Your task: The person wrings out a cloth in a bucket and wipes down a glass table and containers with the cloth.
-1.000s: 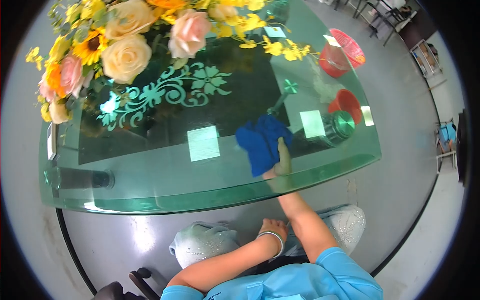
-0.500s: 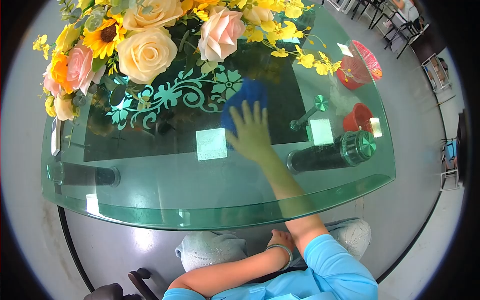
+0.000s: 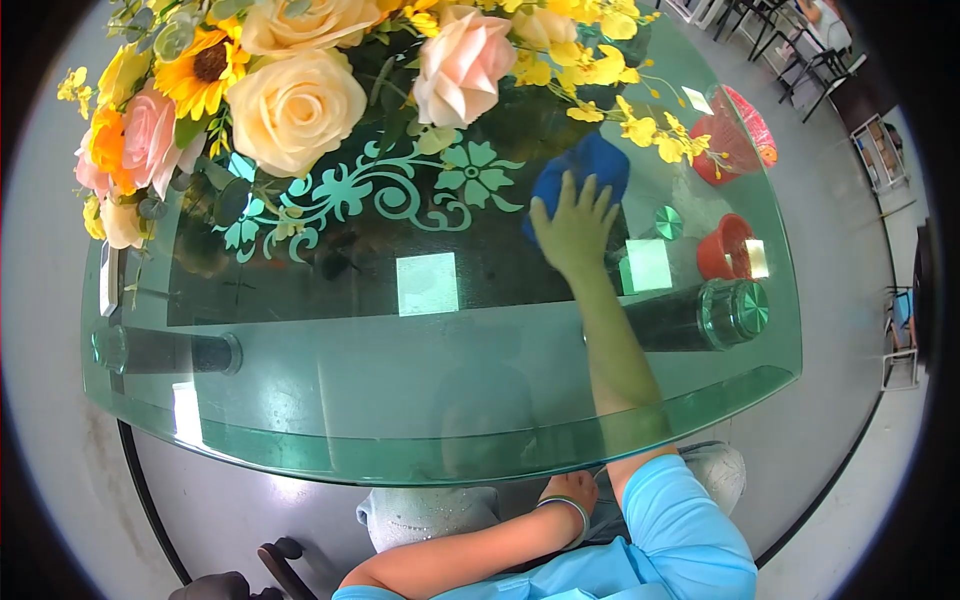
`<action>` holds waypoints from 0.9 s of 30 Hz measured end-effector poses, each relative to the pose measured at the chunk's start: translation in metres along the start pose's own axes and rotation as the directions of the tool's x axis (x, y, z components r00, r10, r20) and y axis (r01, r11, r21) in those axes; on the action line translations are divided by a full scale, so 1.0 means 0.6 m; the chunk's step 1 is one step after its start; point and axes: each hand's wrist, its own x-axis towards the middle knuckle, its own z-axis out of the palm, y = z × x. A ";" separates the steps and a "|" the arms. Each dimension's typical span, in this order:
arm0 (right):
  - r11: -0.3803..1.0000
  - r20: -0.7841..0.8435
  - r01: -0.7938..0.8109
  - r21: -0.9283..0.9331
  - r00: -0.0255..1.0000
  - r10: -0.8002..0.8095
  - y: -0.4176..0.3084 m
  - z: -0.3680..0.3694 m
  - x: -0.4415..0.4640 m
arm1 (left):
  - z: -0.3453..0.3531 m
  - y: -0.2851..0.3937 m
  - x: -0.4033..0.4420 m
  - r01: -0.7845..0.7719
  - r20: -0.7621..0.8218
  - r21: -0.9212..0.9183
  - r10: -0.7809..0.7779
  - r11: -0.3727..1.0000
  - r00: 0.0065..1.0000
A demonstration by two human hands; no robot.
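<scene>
Beneath the far right part of the glass tabletop (image 3: 350, 385), the right hand (image 3: 578, 236) is lying flat on a blue cloth (image 3: 604, 158), its fingers (image 3: 587, 193) released and spreading; the left hand (image 3: 572, 488) is resting just past the tabletop's near edge, its grip impossible to tell; flowers (image 3: 297, 112) are covering the tabletop's far left part.

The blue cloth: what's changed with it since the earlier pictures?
The blue cloth went from near the front edge of the glass tabletop, first inward and leftward to the right end of the floral pattern, then rightward past it. The right hand had it bunched and now spreads its fingers against it; it was not let go. The left hand and the flowers stayed put.
</scene>
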 end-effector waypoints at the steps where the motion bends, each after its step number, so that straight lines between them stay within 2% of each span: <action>1: 0.998 0.030 -0.061 -0.013 0.998 0.062 0.000 -0.004 0.012 | 0.000 -0.004 0.000 0.006 -0.004 -0.005 -0.006 1.000 1.000; 3: 0.997 0.036 -0.081 -0.020 0.996 0.082 -0.015 -0.005 0.027 | -0.003 -0.011 0.001 0.008 0.051 -0.002 -0.008 1.000 0.999; 5: 0.993 0.044 -0.110 -0.031 0.993 0.111 -0.023 -0.001 0.026 | -0.003 -0.011 -0.002 0.009 0.036 0.030 -0.010 1.000 0.999; 8: 0.965 0.000 0.246 0.092 0.969 -0.247 -0.046 0.007 -0.007 | -0.011 -0.010 -0.005 -0.013 0.080 0.061 0.008 0.998 0.997; 9: 0.933 -0.008 0.339 0.123 0.940 -0.341 -0.062 0.007 -0.030 | -0.015 -0.007 -0.002 -0.013 0.126 0.051 0.006 0.999 0.992; 11: 0.843 -0.023 0.506 0.182 0.859 -0.511 -0.088 -0.003 -0.080 | -0.006 -0.002 0.004 -0.032 0.100 0.095 0.023 0.995 0.995; 12: 0.846 -0.025 0.503 0.178 0.861 -0.507 -0.097 -0.009 -0.107 | -0.003 -0.002 0.006 -0.033 0.071 0.135 0.023 0.990 0.997; 14: 0.748 -0.004 0.560 0.357 0.801 -0.598 -0.105 -0.028 -0.146 | -0.006 0.001 0.004 -0.039 0.059 0.120 0.032 0.992 0.998; 17: 0.753 0.039 0.562 0.342 0.792 -0.609 -0.065 -0.048 -0.150 | -0.007 0.009 -0.002 -0.025 0.032 0.096 0.022 0.995 0.999; 19: 0.873 0.072 0.455 0.175 0.879 -0.472 -0.029 -0.053 -0.138 | -0.006 0.010 -0.005 0.002 0.008 0.086 -0.002 0.996 1.000; 20: 0.870 0.069 0.461 0.174 0.876 -0.478 -0.008 -0.054 -0.128 | -0.004 0.011 -0.007 -0.006 -0.013 0.083 0.007 0.996 1.000; 22: 0.929 -0.048 0.328 0.170 0.945 -0.324 0.020 -0.049 -0.111 | -0.005 0.008 -0.010 -0.012 -0.035 0.081 0.014 0.997 0.999; 26: 0.932 -0.089 0.332 0.147 0.943 -0.322 0.024 -0.034 -0.092 | -0.004 0.002 -0.013 -0.002 -0.018 0.166 0.005 0.986 1.000; 27: 0.917 -0.124 0.346 0.199 0.937 -0.327 0.025 -0.033 -0.100 | -0.003 0.000 -0.009 -0.007 -0.002 0.200 0.008 0.980 1.000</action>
